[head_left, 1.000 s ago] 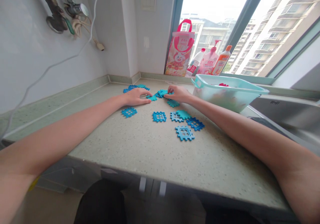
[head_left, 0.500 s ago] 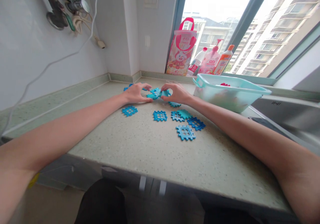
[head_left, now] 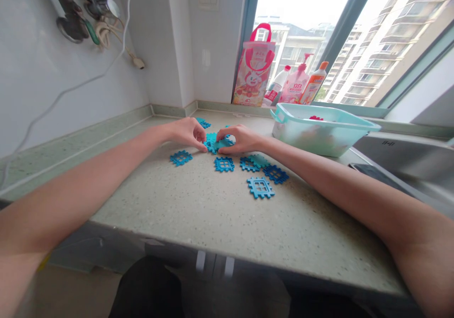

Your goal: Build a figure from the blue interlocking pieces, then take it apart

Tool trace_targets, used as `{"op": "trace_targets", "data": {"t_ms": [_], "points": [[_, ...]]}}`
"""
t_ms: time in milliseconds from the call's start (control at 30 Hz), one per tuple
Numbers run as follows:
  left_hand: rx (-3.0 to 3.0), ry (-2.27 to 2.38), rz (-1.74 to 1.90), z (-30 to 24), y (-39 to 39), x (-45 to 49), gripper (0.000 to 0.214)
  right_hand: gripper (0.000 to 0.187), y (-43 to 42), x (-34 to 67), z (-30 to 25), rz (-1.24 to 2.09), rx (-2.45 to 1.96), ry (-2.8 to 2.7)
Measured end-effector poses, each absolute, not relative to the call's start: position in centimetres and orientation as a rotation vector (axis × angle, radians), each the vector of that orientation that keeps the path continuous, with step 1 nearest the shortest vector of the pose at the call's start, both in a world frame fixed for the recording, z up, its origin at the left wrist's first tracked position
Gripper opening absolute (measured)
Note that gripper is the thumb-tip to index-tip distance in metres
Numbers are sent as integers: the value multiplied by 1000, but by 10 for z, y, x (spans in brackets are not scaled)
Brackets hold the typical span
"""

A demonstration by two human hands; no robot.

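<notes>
On the countertop (head_left: 170, 199), my left hand (head_left: 187, 132) has thumb and fingers closed at the left edge of a turquoise interlocking tile (head_left: 210, 142). My right hand (head_left: 243, 138) pinches a light teal tile (head_left: 224, 143) against that tile's right side. Fingers partly hide both tiles, so I cannot tell whether they are joined. Behind my left hand lies a blue tile (head_left: 203, 123). Nearer me are loose window-shaped tiles: a blue one (head_left: 181, 157), another blue one (head_left: 224, 164), a dark blue one (head_left: 275, 174) and a lighter blue one (head_left: 260, 187).
A translucent mint basket (head_left: 322, 136) with pieces inside stands at the right, beside the metal sink (head_left: 418, 157). Along the window are a pink-handled bag (head_left: 253, 74), a pink pump bottle (head_left: 295, 86) and an orange-capped bottle (head_left: 314, 83). A white cable (head_left: 71, 90) hangs at left.
Both hands have come slightly nearer with the tiles between them, now held lower at the countertop. A blue tile behind my left hand shows more fully. The view has shifted a little.
</notes>
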State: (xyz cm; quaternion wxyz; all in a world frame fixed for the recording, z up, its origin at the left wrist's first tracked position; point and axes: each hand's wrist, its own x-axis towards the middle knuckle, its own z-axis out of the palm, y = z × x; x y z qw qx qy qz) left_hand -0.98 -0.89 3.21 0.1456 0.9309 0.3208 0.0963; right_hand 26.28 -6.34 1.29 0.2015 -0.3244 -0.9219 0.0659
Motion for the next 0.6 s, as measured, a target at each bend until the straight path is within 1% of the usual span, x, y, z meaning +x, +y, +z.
{"op": "trace_targets", "data": {"t_ms": [67, 167, 267, 333, 367, 433, 467, 533, 600], "points": [[2641, 896, 272, 31, -8, -10, 39, 35, -65, 260, 13, 170, -949, -2564], [2594, 884, 352, 26, -7, -10, 42, 35, -65, 259, 13, 52, -1051, -2513], [2491, 899, 677, 24, -10, -7, 49, 37, -64, 260, 18, -21, -1129, -2347], [2365, 891, 959, 26, -14, -2, 57, 35, -66, 260, 24, 77, -1113, -2177], [2280, 869, 1043, 28, -18, 2, 61, 35, -69, 259, 27, 148, -1084, -2089], [2103, 771, 1004, 31, -28, 12, 73, 37, -80, 257, 33, 266, -1025, -1927], [2058, 705, 932, 32, -35, 18, 74, 38, -89, 256, 35, 316, -1001, -1863], [2007, 572, 829, 31, -52, 33, 70, 40, -112, 256, 36, 386, -966, -1776], [1971, 482, 803, 28, -72, 47, 65, 38, -138, 260, 31, 421, -929, -1730]]}}
